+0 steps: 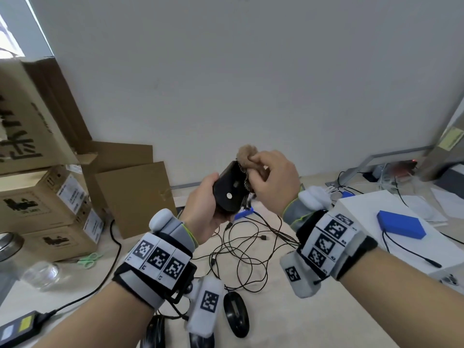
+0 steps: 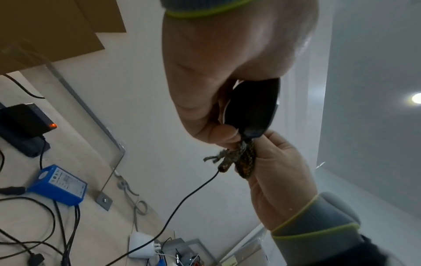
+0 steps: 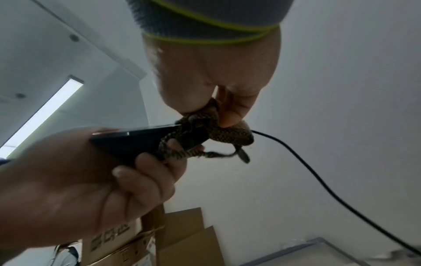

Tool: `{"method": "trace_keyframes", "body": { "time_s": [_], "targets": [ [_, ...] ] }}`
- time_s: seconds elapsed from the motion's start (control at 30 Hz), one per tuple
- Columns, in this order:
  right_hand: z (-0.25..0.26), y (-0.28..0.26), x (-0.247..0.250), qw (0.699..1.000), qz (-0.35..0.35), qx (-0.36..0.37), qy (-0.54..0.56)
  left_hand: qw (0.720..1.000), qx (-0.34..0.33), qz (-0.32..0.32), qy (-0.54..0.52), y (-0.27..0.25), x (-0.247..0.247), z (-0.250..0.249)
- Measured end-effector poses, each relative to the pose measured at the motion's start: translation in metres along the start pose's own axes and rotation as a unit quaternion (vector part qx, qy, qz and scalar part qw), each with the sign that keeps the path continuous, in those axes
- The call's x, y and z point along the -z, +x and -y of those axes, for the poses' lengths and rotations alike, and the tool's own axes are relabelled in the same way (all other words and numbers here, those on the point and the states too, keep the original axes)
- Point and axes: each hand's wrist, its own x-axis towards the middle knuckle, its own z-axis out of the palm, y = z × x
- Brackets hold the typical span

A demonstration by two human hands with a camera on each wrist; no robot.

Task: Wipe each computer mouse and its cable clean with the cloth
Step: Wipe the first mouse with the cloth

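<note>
My left hand grips a black mouse in the air above the desk, its underside with a white dot turned to me. Against the mouse's far end my right hand pinches a bunched brown cloth. The left wrist view shows the mouse and the mottled cloth between the two hands. The right wrist view has the mouse, the cloth and its black cable trailing down. A second black mouse lies on the desk near me, among tangled cables.
Cardboard boxes stack at the left. A white box with a blue pack on it stands at the right. Green scissors, a clear jar and a black adapter lie at the left front.
</note>
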Motion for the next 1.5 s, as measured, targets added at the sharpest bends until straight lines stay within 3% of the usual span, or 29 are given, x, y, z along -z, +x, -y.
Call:
{"method": "trace_keyframes", "body": {
  "time_s": [0.17,0.2,0.33,0.53,0.67,0.8,0.9,1.0,1.1,1.17,1.3,1.43,1.5],
  "targets": [
    [0.016,-0.025,-0.007,0.985,0.108,0.134,0.023,1.000,0.001,-0.018,-0.005,0.003,0.003,0.000],
    [0.011,-0.022,-0.004,0.986,0.099,0.129,0.026,1.000,0.006,-0.019,-0.011,0.004,0.005,0.000],
    [-0.018,0.005,0.012,0.998,-0.046,0.014,-0.032,0.999,0.031,-0.005,-0.018,0.004,0.011,0.000],
    [0.015,-0.013,-0.002,0.990,0.038,0.129,0.035,1.000,0.004,-0.012,-0.003,0.004,-0.001,0.006],
    [0.020,-0.010,0.003,0.982,0.047,0.008,0.182,0.999,0.005,0.002,-0.037,0.004,0.002,0.005],
    [-0.001,-0.001,-0.001,0.997,0.062,-0.021,0.052,0.999,0.005,0.022,-0.030,0.001,0.002,0.006],
    [0.001,-0.005,-0.007,0.995,0.063,-0.064,0.037,0.999,0.008,0.014,-0.032,0.001,-0.003,0.006],
    [0.024,-0.028,-0.018,0.997,0.062,0.053,0.003,0.999,0.008,-0.001,-0.049,0.006,-0.004,0.007],
    [0.033,-0.042,-0.019,0.984,0.103,0.134,0.049,0.996,0.006,-0.010,-0.087,0.002,-0.003,0.005],
    [0.018,-0.032,-0.014,0.982,0.093,0.133,0.094,0.996,0.016,-0.009,-0.084,0.001,-0.001,0.006],
    [0.000,-0.014,-0.004,0.992,0.041,0.066,0.102,0.998,0.046,-0.002,-0.034,-0.001,0.003,0.006],
    [0.021,-0.041,-0.008,0.967,0.115,0.177,0.143,0.994,0.070,0.007,-0.085,0.001,0.010,0.001],
    [0.022,-0.041,-0.010,0.962,0.120,0.207,0.133,0.992,0.081,0.018,-0.097,0.002,0.013,0.001]
  ]
}}
